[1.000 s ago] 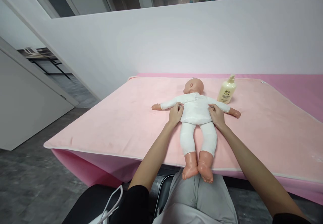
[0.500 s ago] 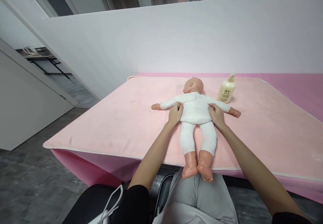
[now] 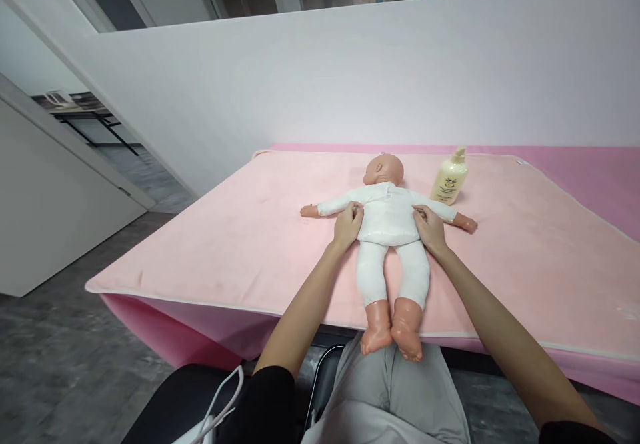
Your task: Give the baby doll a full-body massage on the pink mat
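A baby doll (image 3: pixel 389 214) with a white cloth body lies face down, its head turned to the left and its arms spread. Its bare feet hang over the near edge of the pink blanket (image 3: pixel 215 231). My left hand (image 3: pixel 349 224) is closed against the left side of the doll's torso, fingers curled at the cloth below the arm. On the opposite side my right hand (image 3: pixel 429 227) pinches at the torso in the same way. The fingertips are partly hidden, so how much cloth they grip is unclear.
A pale yellow pump bottle (image 3: pixel 449 177) stands beyond the doll's right arm. Behind the table rises a white wall (image 3: pixel 350 77). To the lower left are a black chair (image 3: pixel 175 401) and a white cable (image 3: pixel 227 397). A door (image 3: pixel 55 197) stands at the far left.
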### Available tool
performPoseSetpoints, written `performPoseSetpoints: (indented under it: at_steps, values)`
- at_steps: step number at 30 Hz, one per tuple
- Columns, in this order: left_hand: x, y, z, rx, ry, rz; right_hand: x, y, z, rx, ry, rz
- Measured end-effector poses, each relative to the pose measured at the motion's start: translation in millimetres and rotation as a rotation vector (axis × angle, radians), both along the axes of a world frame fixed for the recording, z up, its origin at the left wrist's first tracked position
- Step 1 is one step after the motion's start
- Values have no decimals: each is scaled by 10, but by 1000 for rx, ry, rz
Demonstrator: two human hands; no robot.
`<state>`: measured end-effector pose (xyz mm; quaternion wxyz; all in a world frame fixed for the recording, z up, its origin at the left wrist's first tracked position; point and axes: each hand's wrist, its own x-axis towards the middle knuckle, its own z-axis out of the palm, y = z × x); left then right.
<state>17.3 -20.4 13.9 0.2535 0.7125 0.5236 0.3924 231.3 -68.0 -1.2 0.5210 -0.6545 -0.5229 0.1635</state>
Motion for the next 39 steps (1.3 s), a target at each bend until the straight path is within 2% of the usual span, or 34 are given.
performPoseSetpoints:
  at_steps: [6,12,22,26,29,33,36,39]
  values:
    - [0,-16,20,-4,23,-1,-9,-10,18,1,-6,-1]
    - [8,-73,81,-61,144,151,3,-3,2,0,0,5]
    - [21,-91,115,-103,228,216,-3,-9,14,-5,-5,2]
    - [8,-81,115,-107,321,180,-5,-11,15,-12,4,0]
    - [-8,-84,120,-96,318,145,-12,-15,28,-23,11,-9]
    - [-12,-83,109,-53,146,65,-17,-19,45,-40,20,-13]
    - [19,-78,88,-61,-206,-80,-10,-14,39,-36,23,-22]
    - [68,-92,82,-224,-580,-282,-2,-5,26,-32,23,-22]
